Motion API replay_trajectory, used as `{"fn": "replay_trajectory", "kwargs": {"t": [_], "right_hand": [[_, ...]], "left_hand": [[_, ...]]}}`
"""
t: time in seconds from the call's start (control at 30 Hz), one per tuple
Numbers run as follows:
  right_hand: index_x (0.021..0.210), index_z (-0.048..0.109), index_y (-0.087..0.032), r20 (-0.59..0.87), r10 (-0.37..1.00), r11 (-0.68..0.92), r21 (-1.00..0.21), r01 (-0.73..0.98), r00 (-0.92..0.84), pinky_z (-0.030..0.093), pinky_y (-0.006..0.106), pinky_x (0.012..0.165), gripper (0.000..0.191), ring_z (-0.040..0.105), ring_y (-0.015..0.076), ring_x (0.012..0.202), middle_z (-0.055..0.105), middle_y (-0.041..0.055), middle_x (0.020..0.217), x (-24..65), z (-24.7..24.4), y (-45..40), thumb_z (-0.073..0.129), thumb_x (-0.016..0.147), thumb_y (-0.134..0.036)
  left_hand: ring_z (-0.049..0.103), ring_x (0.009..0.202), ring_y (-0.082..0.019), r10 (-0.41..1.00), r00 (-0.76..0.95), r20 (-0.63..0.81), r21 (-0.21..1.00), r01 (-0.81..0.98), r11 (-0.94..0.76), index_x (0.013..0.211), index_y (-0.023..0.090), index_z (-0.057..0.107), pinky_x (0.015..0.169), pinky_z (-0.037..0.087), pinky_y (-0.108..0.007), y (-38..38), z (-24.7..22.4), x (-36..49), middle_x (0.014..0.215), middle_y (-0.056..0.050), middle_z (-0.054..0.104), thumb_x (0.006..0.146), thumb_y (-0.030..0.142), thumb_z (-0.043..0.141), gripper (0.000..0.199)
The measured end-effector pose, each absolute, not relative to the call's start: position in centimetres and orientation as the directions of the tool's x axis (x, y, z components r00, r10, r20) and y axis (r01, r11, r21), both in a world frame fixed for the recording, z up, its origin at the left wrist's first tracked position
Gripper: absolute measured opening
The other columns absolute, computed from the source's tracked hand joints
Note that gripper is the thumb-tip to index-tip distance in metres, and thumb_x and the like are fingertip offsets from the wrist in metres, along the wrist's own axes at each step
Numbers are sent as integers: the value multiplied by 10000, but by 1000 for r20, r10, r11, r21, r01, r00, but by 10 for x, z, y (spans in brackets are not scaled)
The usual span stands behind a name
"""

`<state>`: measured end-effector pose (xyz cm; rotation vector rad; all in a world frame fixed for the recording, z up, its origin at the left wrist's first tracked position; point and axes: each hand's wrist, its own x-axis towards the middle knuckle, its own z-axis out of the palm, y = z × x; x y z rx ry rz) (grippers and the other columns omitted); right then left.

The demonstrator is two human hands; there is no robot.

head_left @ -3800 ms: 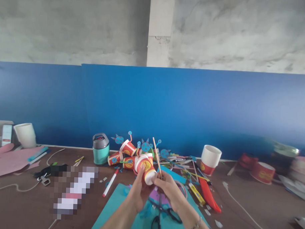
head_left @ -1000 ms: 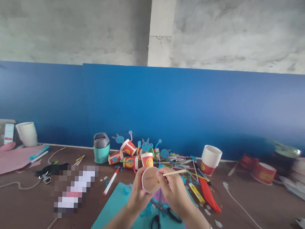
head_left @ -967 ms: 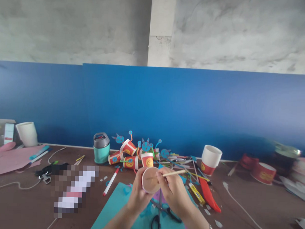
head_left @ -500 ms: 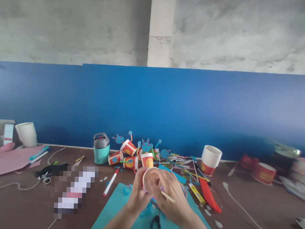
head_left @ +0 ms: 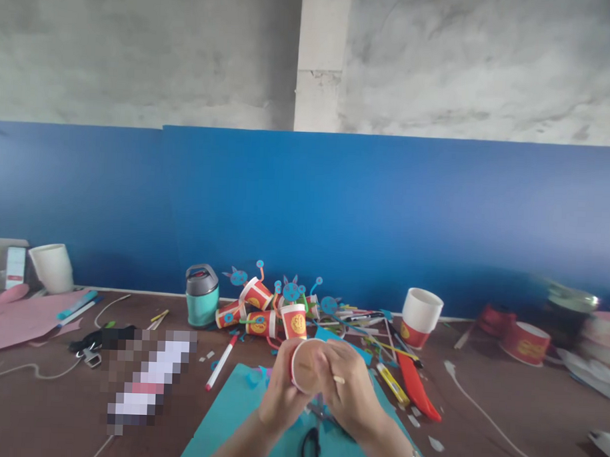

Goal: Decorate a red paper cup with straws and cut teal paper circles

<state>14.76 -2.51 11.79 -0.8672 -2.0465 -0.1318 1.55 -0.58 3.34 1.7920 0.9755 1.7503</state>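
My left hand [head_left: 280,394] is wrapped around a red paper cup [head_left: 307,367], tipped so that a round tan face with a white rim points at me. A small dark mark shows on that face; whether it is the cup's base or its inside I cannot tell. Fingers of my right hand [head_left: 352,390] are closed at the cup's right edge, with a thin wooden stick [head_left: 338,379] poking out of the grip. The rest of the stick is hidden. Below lie black-handled scissors [head_left: 310,449] on a turquoise sheet [head_left: 228,419].
Behind my hands are decorated red cups [head_left: 258,295] with blue paper figures. A teal flask [head_left: 202,301] and red-capped marker [head_left: 222,362] are left; a yellow cutter [head_left: 393,385], red object [head_left: 419,389] and stacked cups [head_left: 422,312] are right. A blue partition [head_left: 286,201] stands behind.
The cup and both hands have shifted slightly right, and its tan face is less covered by my right hand. Less of the wooden stick shows now, and more of the scissors is visible.
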Motion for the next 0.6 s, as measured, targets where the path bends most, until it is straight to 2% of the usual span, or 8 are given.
{"fn": "replay_trajectory", "kwargs": {"t": [0.2,0.27,0.33,0.4,0.53,0.6], "right_hand": [[647,473,-214,780,486,763,-158,627,-395,354,285,574,411,512,165,552,569,24,587,143,117,-29,286,1012,-248],[651,483,-215,755,526,765,-221,605,-390,370,273,568,412,531,159,554,575,18,592,141,118,-29,293,1015,-252],[638,473,-219,754,580,741,-330,585,-309,373,258,535,424,528,149,527,559,8,574,143,119,-28,294,1020,-259],[618,450,-227,780,589,720,-387,575,-212,367,259,504,434,515,150,499,536,6,550,147,120,-26,296,1022,-272],[625,475,-230,807,540,732,-309,608,-241,380,278,525,429,530,169,513,555,21,552,153,122,-26,310,1016,-291],[659,519,-223,770,575,719,-314,620,-277,386,275,530,427,549,170,528,594,31,582,150,122,-27,304,1018,-302]], "left_hand": [[658,980,-270,741,-21,671,735,147,-662,1196,255,518,866,545,-384,-4,33,10,1111,-71,653,800,253,678,427],[655,984,-278,734,40,677,726,124,-676,1184,250,538,869,547,-390,-5,33,10,1093,-78,658,801,266,675,407],[652,967,-277,720,44,693,710,133,-692,1174,245,541,862,549,-400,-5,32,10,1076,-76,651,781,268,700,425],[650,945,-264,711,14,703,701,158,-695,1170,247,535,852,548,-403,-5,32,10,1070,-65,642,759,254,727,454],[649,949,-248,730,11,684,721,143,-678,1183,260,528,847,550,-395,-3,32,10,1081,-58,640,787,241,704,434],[658,932,-252,748,1,664,741,136,-658,1159,261,555,831,561,-385,-4,33,12,1060,-58,656,771,262,723,423]]}}
